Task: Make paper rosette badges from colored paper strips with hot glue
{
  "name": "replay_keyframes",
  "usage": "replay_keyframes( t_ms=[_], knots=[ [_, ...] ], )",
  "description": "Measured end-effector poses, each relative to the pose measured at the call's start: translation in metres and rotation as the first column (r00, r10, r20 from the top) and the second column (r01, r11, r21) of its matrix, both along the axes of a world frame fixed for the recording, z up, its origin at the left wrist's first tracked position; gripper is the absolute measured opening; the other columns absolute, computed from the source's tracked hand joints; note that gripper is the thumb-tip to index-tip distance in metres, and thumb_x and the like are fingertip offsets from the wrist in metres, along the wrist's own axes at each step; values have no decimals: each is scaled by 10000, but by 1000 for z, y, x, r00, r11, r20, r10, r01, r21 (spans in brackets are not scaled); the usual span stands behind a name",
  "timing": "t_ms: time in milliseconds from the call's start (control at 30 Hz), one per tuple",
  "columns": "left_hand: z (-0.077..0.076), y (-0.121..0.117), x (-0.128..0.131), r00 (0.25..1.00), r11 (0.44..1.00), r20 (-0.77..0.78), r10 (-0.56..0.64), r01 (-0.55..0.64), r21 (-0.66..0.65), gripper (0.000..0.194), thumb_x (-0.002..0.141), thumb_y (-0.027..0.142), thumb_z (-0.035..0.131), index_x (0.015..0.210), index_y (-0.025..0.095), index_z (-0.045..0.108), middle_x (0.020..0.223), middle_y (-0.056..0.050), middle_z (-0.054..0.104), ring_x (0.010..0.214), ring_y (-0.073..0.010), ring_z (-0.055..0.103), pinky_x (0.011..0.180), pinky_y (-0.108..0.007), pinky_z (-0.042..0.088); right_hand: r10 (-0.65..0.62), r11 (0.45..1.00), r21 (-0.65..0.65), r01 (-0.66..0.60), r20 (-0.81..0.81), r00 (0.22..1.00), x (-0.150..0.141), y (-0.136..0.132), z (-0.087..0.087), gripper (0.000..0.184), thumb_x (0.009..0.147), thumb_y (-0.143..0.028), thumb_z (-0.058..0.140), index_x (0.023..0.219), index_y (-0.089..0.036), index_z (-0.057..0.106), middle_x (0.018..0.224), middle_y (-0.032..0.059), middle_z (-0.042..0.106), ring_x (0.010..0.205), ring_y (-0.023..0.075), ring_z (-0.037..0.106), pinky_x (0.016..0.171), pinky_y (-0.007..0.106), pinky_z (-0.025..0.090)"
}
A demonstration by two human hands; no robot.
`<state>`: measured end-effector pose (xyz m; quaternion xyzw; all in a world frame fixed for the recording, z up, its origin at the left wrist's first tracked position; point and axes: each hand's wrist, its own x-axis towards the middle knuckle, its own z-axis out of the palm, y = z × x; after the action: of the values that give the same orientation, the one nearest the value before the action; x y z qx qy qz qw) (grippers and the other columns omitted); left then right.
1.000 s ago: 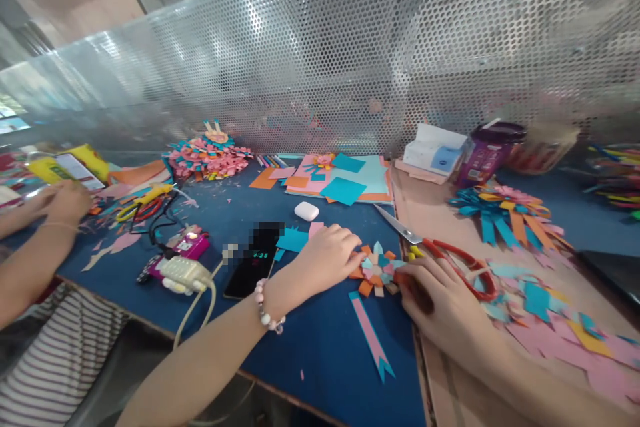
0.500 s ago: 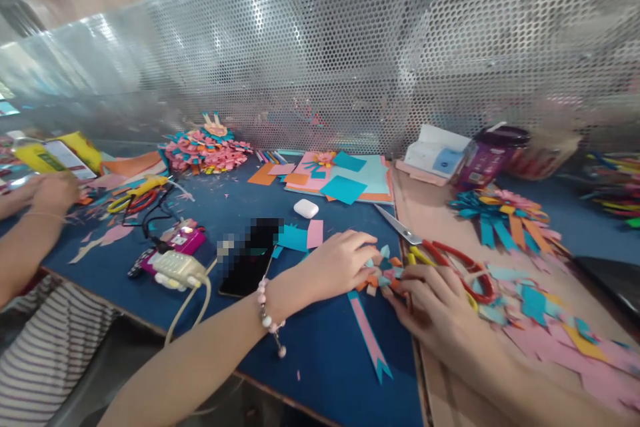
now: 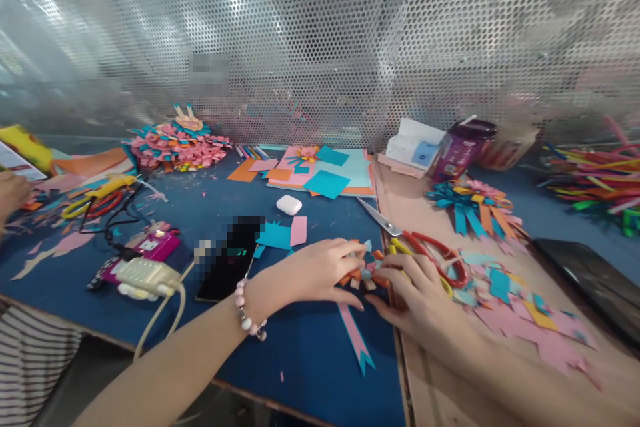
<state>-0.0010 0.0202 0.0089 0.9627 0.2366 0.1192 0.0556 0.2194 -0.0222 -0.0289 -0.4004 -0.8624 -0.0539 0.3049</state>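
My left hand (image 3: 325, 272), with a beaded bracelet at its wrist, lies palm down over a small heap of cut paper pieces (image 3: 369, 272) in orange, pale blue and pink. Its thumb is stretched away from the fingers. From the right, my right hand (image 3: 420, 290) rests at the same heap, fingers spread and bent, tips touching the pieces. Neither hand visibly grips anything, though the fingers partly hide the heap. A pink-on-blue paper ribbon (image 3: 356, 339) with a notched end lies below my left hand. Scissors (image 3: 433, 250) with red and yellow handles lie just beyond my right hand.
A phone (image 3: 233, 257), a white earbud case (image 3: 289, 205) and a power adapter (image 3: 150, 275) with cables lie left. Stacked paper sheets (image 3: 363, 177) and a purple cup (image 3: 465, 147) stand behind. Paper scraps (image 3: 545, 327) and a black phone (image 3: 590, 287) are right. Another person's hand (image 3: 13, 193) is far left.
The view has turned slightly right, so things sit further left. My left thumb has spread away from the heap, and my right fingers have shifted over the pieces.
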Motion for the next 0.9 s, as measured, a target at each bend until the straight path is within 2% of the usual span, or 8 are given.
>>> replay_keyframes(
  t_ms=[167,367,600,667,733,800,833,900],
  knots=[
    [2,1,-1,999,1000,-38,-12,11,-14,455,878,411,569,1218,109,546,1378,-153,476,1268,-264,450,1047,-383,384,115,988,-95,-119,-50,992,3,7,1,364,793,-294,667,1126,-214,545,1131,117,587,1034,270,530,859,463,459],
    [3,3,-1,998,998,63,8,-4,-65,244,892,243,515,1086,152,633,1353,-104,520,1231,-209,493,1056,-339,380,166,981,-95,-168,-35,986,6,16,-5,392,814,-241,647,1182,-203,516,1142,110,622,1042,264,525,868,457,446],
    [4,7,-3,986,986,163,45,-18,-165,240,876,204,500,1056,160,654,1318,-107,551,1211,-205,517,1035,-347,401,179,984,-27,-178,19,984,3,24,2,299,882,-150,528,1167,-234,557,1051,65,684,1005,232,562,850,421,422],
    [6,8,-4,969,971,220,111,-59,-231,328,863,262,553,1176,178,598,1316,-107,554,1217,-219,513,1034,-376,398,165,986,-13,-166,-32,986,2,24,6,275,881,-150,527,1140,-232,573,993,61,692,951,221,581,819,403,431],
    [9,8,-4,938,937,286,196,-92,-338,606,791,350,667,1343,221,453,1325,-106,546,1225,-244,507,1024,-415,400,119,990,-58,-127,-130,984,1,23,10,243,880,-170,530,1108,-232,588,949,57,687,910,213,591,801,393,443],
    [11,8,-3,898,890,349,269,-94,-445,897,679,399,772,1432,262,303,1317,-113,550,1224,-269,508,1007,-444,408,32,982,-173,-81,-270,962,-1,21,16,207,881,-223,537,1077,-234,602,944,55,676,900,209,602,802,388,459],
    [11,8,-2,877,869,379,295,-82,-487,964,650,390,796,1446,268,266,1296,-116,565,1213,-272,518,998,-446,415,-22,964,-254,-71,-345,938,-2,20,19,195,882,-259,539,1063,-233,609,952,56,673,902,208,609,804,382,468],
    [9,7,1,832,841,438,340,-61,-537,933,673,336,789,1442,256,268,1221,-111,610,1160,-254,559,981,-428,430,-130,900,-424,-99,-479,868,-3,17,25,204,883,-338,544,1035,-224,617,951,55,678,885,204,629,797,362,487]
  ],
)
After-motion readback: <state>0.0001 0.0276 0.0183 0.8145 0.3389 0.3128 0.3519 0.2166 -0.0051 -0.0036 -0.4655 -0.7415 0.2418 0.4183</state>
